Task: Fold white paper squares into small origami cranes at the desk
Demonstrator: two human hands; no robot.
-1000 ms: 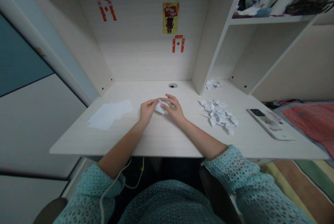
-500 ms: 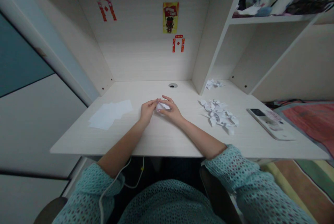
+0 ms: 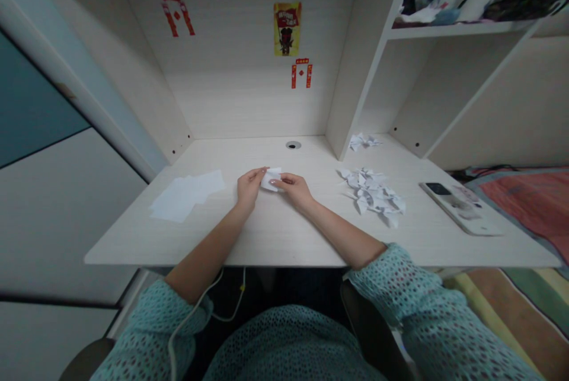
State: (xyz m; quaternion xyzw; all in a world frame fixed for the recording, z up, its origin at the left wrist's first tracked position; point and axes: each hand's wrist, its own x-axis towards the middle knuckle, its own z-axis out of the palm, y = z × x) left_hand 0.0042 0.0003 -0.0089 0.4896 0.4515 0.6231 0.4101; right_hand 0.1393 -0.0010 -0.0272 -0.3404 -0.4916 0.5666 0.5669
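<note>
A small white piece of paper (image 3: 271, 179) is held between my two hands, just above the middle of the desk. My left hand (image 3: 249, 187) pinches its left edge. On the other side, my right hand (image 3: 294, 188) grips the right edge between thumb and fingers. Flat white sheets of paper (image 3: 186, 194) lie overlapping on the desk to the left. A pile of folded white paper pieces (image 3: 372, 192) lies to the right of my hands, with a smaller group of folded paper (image 3: 363, 142) behind it by the divider.
A phone (image 3: 460, 208) lies on the desk (image 3: 284, 239) at the right. Behind my hands is a round cable hole (image 3: 293, 145). An upright divider (image 3: 360, 67) stands at the back right. A white cable (image 3: 191, 310) hangs over my left arm.
My right hand's fingers have drawn together at the paper's right edge, where they were spread around it. The paper now shows a flatter, broader face. My left hand stays nearly in place.
</note>
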